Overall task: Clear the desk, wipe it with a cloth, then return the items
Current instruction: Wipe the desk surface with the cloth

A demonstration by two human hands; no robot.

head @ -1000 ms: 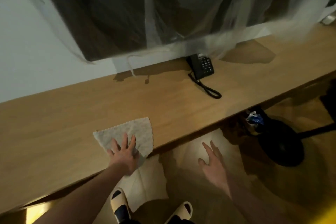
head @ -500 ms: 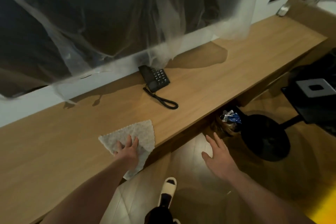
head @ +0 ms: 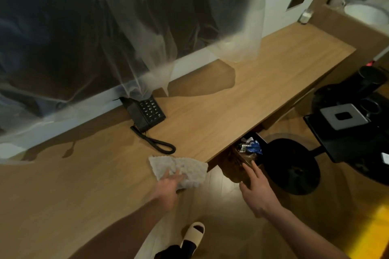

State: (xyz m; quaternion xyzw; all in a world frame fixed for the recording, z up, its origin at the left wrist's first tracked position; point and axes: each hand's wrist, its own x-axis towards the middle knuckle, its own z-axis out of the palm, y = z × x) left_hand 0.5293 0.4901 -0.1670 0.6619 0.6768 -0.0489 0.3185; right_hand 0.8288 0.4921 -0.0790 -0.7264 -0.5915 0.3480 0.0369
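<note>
A pale textured cloth [head: 185,169] lies bunched at the front edge of the long wooden desk [head: 242,99], partly hanging over it. My left hand [head: 169,185] presses on the cloth, fingers spread over its near part. My right hand [head: 257,190] hovers open in front of the desk, over the floor, holding nothing. A black desk telephone [head: 147,113] with a coiled cord [head: 156,144] sits by the wall, just beyond the cloth.
A sheer curtain [head: 237,27] hangs over a dark window down to the desk. Under the desk stands a bin with rubbish [head: 249,147]. A black chair [head: 345,124] and its round base [head: 294,166] stand to the right. A slippered foot [head: 192,235] is below.
My left hand has slid the cloth to the right along the front edge, toward the phone cord, and the cloth has bunched up. The view has shifted right. My right hand stays open.
</note>
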